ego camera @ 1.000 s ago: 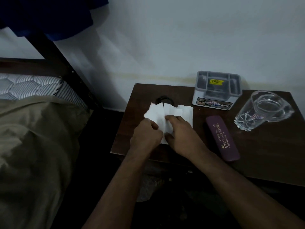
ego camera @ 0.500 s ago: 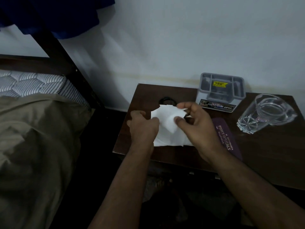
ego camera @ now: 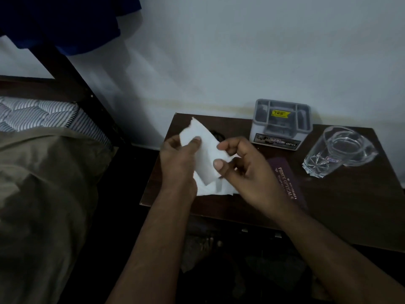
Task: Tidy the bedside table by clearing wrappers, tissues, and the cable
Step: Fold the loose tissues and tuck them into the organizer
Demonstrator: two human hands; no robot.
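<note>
A white tissue (ego camera: 205, 150) is lifted and folded above the left part of the dark wooden bedside table (ego camera: 350, 207). My left hand (ego camera: 177, 163) pinches its upper left edge with thumb on top. My right hand (ego camera: 245, 170) holds its right side between thumb and forefinger. More white tissue (ego camera: 210, 188) lies flat on the table under my hands. A dark coiled cable (ego camera: 218, 134) shows partly behind the tissue, mostly hidden.
A grey plastic organiser box (ego camera: 281, 123) stands at the back against the wall. A clear glass tumbler (ego camera: 337, 152) stands at the right. A maroon spectacle case (ego camera: 289, 183) lies beside my right wrist. A bed with an olive cover (ego camera: 43, 205) is to the left.
Both hands rose from the table with the tissue. The left hand shifted its grip up to the tissue's top edge, and the sheet now stands more upright and folded.
</note>
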